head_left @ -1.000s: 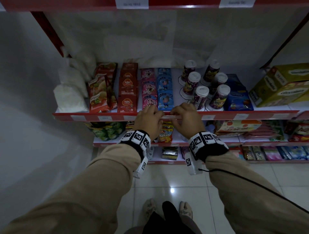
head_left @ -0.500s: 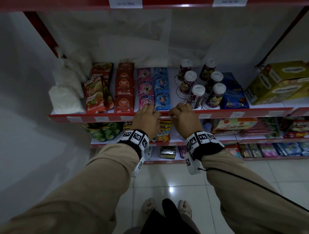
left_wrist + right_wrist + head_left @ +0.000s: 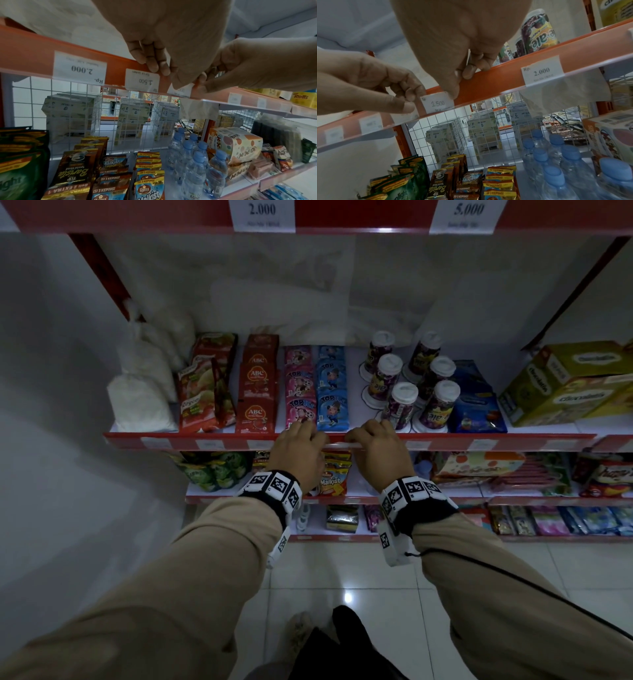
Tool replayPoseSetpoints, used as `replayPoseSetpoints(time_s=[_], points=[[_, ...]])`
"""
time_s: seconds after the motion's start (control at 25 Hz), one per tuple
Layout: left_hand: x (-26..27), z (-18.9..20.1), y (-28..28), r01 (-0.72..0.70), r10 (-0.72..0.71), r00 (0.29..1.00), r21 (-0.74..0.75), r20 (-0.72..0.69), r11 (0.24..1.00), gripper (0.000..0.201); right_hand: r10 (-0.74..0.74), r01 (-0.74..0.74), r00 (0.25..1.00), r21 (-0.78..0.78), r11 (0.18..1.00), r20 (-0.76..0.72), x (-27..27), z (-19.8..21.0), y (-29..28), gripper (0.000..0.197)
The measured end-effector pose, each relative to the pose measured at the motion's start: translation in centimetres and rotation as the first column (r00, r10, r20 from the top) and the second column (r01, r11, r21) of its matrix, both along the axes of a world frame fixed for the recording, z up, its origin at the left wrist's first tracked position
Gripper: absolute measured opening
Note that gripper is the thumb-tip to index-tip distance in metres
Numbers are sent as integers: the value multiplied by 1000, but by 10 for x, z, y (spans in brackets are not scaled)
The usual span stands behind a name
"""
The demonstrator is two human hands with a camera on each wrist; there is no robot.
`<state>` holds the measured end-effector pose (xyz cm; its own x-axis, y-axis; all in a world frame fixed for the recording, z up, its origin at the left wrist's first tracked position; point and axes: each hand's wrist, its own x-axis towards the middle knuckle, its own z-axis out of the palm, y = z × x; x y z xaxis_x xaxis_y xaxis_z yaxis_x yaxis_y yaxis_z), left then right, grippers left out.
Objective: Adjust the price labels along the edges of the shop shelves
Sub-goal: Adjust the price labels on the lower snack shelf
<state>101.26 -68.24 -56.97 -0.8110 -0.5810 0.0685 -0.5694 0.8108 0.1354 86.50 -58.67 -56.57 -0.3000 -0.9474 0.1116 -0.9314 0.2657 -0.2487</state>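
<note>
White 1.500 label — both hands at it

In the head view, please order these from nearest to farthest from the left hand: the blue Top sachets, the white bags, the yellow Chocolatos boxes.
Measured from the left hand on the shelf edge:
1. Blue Top sachets, just behind the hand and slightly to its right.
2. White bags, at the left end of the same shelf.
3. Yellow Chocolatos boxes, far right of the shelf, beyond the right hand.
</note>
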Motion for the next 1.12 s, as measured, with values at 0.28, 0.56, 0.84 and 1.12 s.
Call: replayPoseSetpoints(time_s=[0.28, 0.56, 0.84, 1.12], points=[[3, 5, 9, -70, 84, 990, 120, -110, 990, 40, 4, -4, 1000, 33, 999, 8, -1, 6, 8, 33], [16, 10, 9, -88, 103, 990, 151, -92, 985, 40, 31, -23, 995, 87, 996, -94, 15, 7, -3, 40], [53, 8, -9, -45, 44, 999, 33, 30, 998, 55, -29, 35, 997, 88, 995, -75, 36, 2, -8, 47], [60, -1, -17, -15, 15, 999, 3, 40, 1000, 62, -134, 139, 987, 63, 988, -90, 60, -2, -7, 49]])
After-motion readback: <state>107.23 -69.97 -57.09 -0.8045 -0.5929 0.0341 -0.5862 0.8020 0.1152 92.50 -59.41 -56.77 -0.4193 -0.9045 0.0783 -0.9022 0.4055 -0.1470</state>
